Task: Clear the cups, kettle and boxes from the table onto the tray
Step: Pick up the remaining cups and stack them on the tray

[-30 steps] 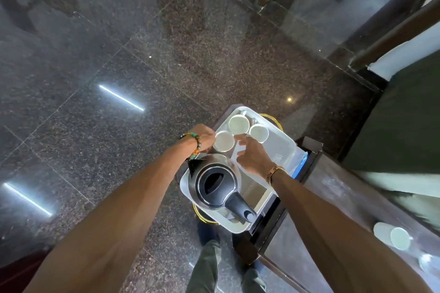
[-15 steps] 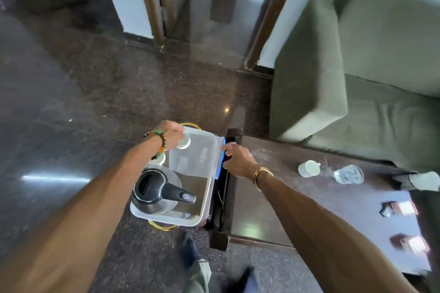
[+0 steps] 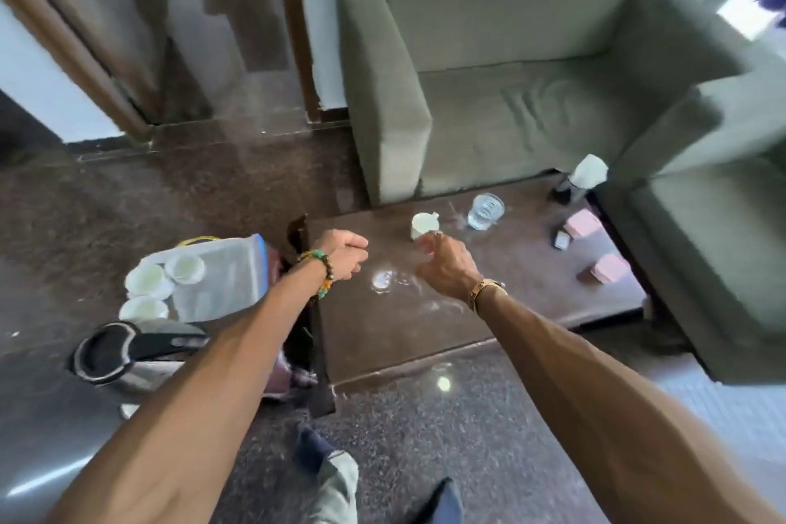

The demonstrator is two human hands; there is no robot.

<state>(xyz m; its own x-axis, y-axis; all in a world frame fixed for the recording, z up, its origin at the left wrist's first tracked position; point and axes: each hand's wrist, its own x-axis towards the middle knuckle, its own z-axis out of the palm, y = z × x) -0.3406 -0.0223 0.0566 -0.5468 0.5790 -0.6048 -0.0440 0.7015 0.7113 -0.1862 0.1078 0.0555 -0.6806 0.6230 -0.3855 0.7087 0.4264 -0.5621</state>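
Right hand (image 3: 446,268): fingers loosely bent, empty, just short of the white cup (image 3: 422,224) near the table's (image 3: 383,345) far edge.
Left hand (image 3: 345,254): loosely curled, empty, over the left edge.
Cups: one on the table, three (image 3: 146,281) by the kettle (image 3: 127,353).
Pink boxes (image 3: 582,223): two, right edge.

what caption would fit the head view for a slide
Right hand reaches toward a white cup on the table; three cups and the kettle already sit off its left end
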